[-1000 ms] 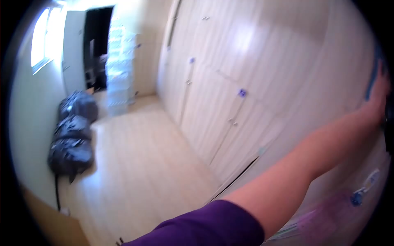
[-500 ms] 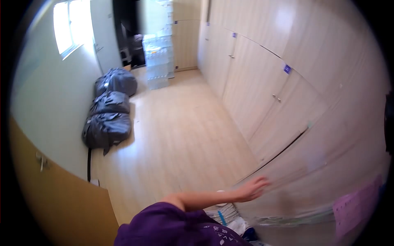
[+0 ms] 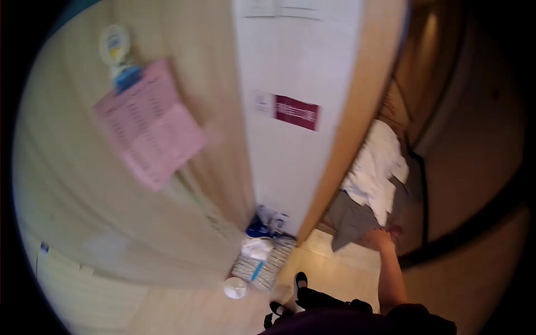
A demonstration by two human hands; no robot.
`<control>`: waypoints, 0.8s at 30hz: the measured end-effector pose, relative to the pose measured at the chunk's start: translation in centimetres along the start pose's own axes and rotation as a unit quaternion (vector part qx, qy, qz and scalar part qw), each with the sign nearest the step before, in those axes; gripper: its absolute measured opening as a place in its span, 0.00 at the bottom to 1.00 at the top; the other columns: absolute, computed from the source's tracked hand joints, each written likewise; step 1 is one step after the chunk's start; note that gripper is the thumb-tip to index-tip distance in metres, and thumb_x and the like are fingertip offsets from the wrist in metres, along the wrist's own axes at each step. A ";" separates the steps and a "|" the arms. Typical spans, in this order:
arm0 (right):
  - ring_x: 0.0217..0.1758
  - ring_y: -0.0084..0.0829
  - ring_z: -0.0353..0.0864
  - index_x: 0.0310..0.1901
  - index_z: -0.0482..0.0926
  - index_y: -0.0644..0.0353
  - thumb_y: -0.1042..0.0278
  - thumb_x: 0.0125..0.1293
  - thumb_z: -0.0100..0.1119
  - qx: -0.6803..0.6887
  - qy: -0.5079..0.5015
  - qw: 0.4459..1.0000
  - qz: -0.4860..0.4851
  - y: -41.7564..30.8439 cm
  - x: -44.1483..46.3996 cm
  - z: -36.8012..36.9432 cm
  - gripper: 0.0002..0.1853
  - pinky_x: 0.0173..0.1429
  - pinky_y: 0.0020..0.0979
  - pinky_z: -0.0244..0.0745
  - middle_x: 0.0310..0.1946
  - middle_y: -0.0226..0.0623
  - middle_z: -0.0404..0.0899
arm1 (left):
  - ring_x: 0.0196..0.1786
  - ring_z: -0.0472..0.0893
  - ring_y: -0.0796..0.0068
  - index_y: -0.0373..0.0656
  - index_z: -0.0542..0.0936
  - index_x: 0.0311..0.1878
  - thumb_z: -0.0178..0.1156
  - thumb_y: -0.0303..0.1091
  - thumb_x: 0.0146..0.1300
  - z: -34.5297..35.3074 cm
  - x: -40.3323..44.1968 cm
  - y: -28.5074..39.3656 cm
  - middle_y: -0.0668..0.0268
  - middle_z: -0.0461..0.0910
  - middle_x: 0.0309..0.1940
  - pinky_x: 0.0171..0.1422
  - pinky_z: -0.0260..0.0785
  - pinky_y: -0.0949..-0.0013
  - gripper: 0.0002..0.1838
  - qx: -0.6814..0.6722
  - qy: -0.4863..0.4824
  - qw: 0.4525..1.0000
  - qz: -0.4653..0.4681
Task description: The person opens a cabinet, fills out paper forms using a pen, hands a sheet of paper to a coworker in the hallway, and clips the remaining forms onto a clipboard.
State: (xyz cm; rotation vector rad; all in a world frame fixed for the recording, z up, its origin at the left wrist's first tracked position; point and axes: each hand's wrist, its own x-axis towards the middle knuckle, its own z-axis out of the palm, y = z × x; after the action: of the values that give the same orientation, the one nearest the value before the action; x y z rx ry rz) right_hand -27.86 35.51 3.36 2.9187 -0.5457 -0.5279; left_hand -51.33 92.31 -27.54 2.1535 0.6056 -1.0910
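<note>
My right hand point(image 3: 379, 239) reaches out at the lower right, against the lower edge of a grey cloth point(image 3: 354, 219) and just below the tip of a white cloth point(image 3: 375, 167). Its fingers are blurred, and whether they grip the cloth cannot be made out. The white cloth lies bunched over the grey one, beside a dark curved frame point(image 3: 425, 195). My left hand is out of view.
A pink sheet point(image 3: 151, 125) hangs from a blue clip on the left panel. A maroon label point(image 3: 297, 113) is on the white surface. Below are a striped bundle point(image 3: 273, 265), a round white object point(image 3: 235, 287) and my black shoes point(image 3: 301, 279).
The view has swung right, away from the cupboards and black bags, to a doorway and the cloths. My left arm has left the view; my right arm has come in.
</note>
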 end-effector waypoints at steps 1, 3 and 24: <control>0.49 0.39 0.78 0.49 0.77 0.52 0.53 0.57 0.56 0.112 -0.029 0.989 -0.089 8.6 2.4 10.9 0.20 0.52 0.39 0.72 0.47 0.46 0.77 | 0.47 0.76 0.54 0.46 0.80 0.43 0.50 0.47 0.58 -0.9 0.7 0.1 0.55 0.79 0.41 0.54 0.67 0.55 0.18 0.014 -0.006 1.000 0.008; 0.35 0.32 0.81 0.53 0.74 0.53 0.59 0.59 0.57 0.493 0.010 0.858 0.145 15.0 -5.0 18.4 0.20 0.39 0.34 0.77 0.36 0.41 0.80 | 0.46 0.77 0.54 0.47 0.80 0.42 0.50 0.46 0.59 -2.3 2.0 0.6 0.55 0.80 0.40 0.53 0.68 0.55 0.17 0.041 -0.021 0.998 0.033; 0.22 0.18 0.69 0.30 0.69 0.54 0.69 0.68 0.43 0.706 0.317 0.505 0.382 31.4 -35.6 42.3 0.08 0.21 0.19 0.63 0.21 0.26 0.70 | 0.42 0.81 0.63 0.45 0.79 0.46 0.53 0.46 0.60 20.0 1.3 32.6 0.58 0.82 0.39 0.49 0.71 0.65 0.18 0.239 -0.132 0.896 0.349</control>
State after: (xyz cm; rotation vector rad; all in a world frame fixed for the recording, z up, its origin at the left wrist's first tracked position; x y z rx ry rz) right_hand -84.46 17.14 -19.07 2.5901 -2.8169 1.8494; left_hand -40.24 55.64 -26.73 2.2587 -0.5970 -1.1446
